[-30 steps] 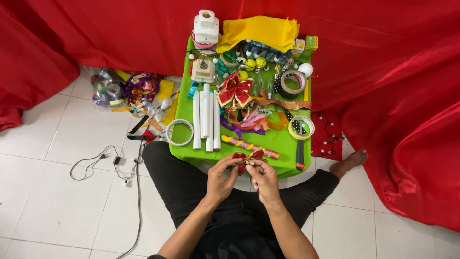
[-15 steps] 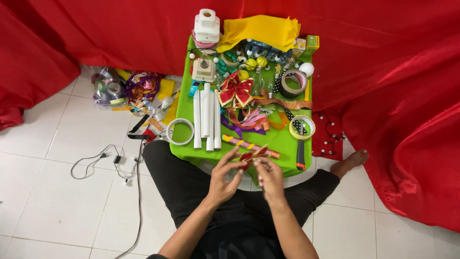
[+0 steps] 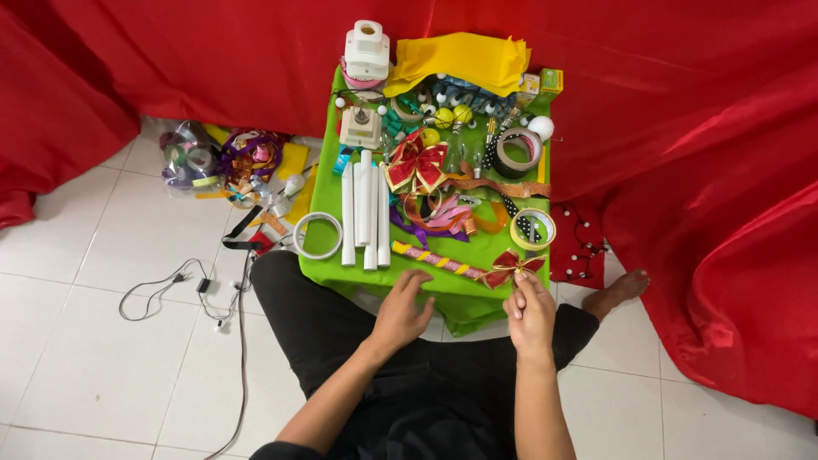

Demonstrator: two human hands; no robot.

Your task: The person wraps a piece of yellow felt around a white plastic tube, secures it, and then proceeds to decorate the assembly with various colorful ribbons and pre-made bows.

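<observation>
Red cloth [image 3: 682,170] drapes the whole back and right side, spilling onto the white tiled floor [image 3: 85,358]. In front of it stands a worktop [image 3: 328,192] covered in bright green, crowded with craft things. At its far edge lies a folded yellow sheet [image 3: 460,60], with a white device [image 3: 366,49] just to its left. Near the left side, several white tubes [image 3: 365,213] lie side by side, pointing away from the person, and a white tape ring [image 3: 318,235] rests beside them at the edge. A large red-and-gold bow [image 3: 416,163] sits mid-worktop above a tangle of ribbons [image 3: 443,213]. A grey tape roll [image 3: 517,152] lies toward the right, and a yellow tape roll [image 3: 532,228] lies nearer the person. A striped pink-and-yellow stick [image 3: 434,260] lies slanted along the near edge.

On the floor to the left sit a heap of ribbon scraps [image 3: 230,166] and a thin cable [image 3: 170,290].

The left hand [image 3: 400,311] hovers at the near edge with fingers loosely spread, holding nothing. The right hand [image 3: 530,308] has its fingertips pressed together, pinching the tail of a small red bow [image 3: 509,266], which lies at the worktop's near right edge, touching the stick's end.
</observation>
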